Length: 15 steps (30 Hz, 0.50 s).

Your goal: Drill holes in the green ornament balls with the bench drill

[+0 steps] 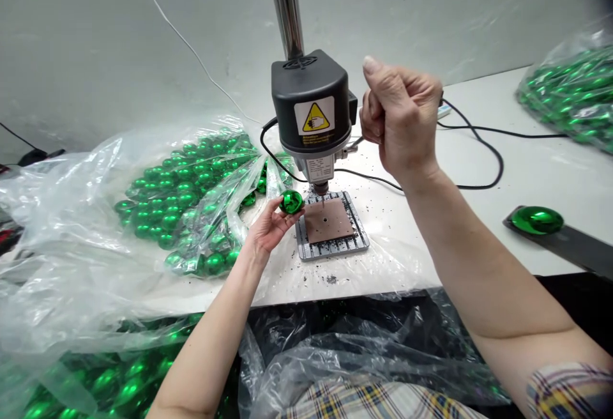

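My left hand (272, 226) holds a shiny green ball (291, 202) between its fingertips, at the left edge of the drill press base (313, 251). On that base lies a square brown board (335, 221) with a small dark hole, and dark shavings are scattered around it. The black drill press head (310, 103) stands above, its bit over the board's rear part. To the right of the head, my right hand (402, 109) is closed around the drill press lever (355, 144), of which only a short length shows.
Clear plastic bags (115, 157) with several green balls (186, 198) cover the left of the white table (387, 214). More balls lie below its front edge. At the right are a dark strip (582, 246) with a green piece (537, 220), black cables and another bag (575, 90).
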Each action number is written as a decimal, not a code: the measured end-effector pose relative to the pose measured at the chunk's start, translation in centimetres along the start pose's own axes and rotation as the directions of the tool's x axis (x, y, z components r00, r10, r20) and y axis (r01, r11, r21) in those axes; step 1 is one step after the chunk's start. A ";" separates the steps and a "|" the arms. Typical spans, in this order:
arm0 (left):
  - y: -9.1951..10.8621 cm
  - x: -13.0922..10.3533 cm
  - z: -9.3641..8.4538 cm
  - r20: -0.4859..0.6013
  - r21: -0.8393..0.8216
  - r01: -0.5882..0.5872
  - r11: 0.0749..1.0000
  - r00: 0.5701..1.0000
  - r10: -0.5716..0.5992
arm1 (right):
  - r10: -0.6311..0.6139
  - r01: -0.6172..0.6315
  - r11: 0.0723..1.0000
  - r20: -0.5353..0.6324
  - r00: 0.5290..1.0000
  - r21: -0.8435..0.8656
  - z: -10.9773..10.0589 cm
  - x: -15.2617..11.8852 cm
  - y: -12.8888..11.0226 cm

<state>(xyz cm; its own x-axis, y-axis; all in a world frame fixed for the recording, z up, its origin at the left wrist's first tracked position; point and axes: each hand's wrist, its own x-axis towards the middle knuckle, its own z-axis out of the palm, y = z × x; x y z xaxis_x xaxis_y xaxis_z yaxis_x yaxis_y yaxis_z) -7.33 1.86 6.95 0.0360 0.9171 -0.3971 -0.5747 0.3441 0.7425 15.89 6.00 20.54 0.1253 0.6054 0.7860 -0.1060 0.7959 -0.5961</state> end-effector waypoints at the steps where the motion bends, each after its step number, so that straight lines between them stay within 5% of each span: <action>1: -0.4 0.2 0.0 0.007 0.015 0.002 1.000 1.000 -0.002 | 0.002 -0.002 1.000 0.001 1.000 0.005 0.0 0.0 -0.1; 5: -2.2 0.4 0.1 0.038 0.169 -0.166 0.972 0.986 0.162 | 0.011 -0.010 0.999 -0.013 1.000 0.041 0.3 0.0 -0.5; 9: -4.3 0.2 0.5 0.137 0.410 -0.374 0.832 0.927 0.350 | 0.017 -0.016 0.999 -0.018 1.000 0.047 0.4 0.0 -0.6; 15: -5.8 1.2 0.7 0.180 0.569 -0.422 0.706 0.902 0.393 | 0.062 -0.061 0.998 -0.031 0.998 0.028 0.3 0.0 -0.3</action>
<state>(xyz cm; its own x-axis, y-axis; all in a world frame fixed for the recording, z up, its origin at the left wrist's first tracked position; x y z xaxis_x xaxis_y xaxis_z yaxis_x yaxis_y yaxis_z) -3.38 1.09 2.49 -0.0460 0.9985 0.0310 0.0444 -0.0290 0.9986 15.61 5.74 20.75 0.1489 0.6534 0.7422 -0.1411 0.7570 -0.6380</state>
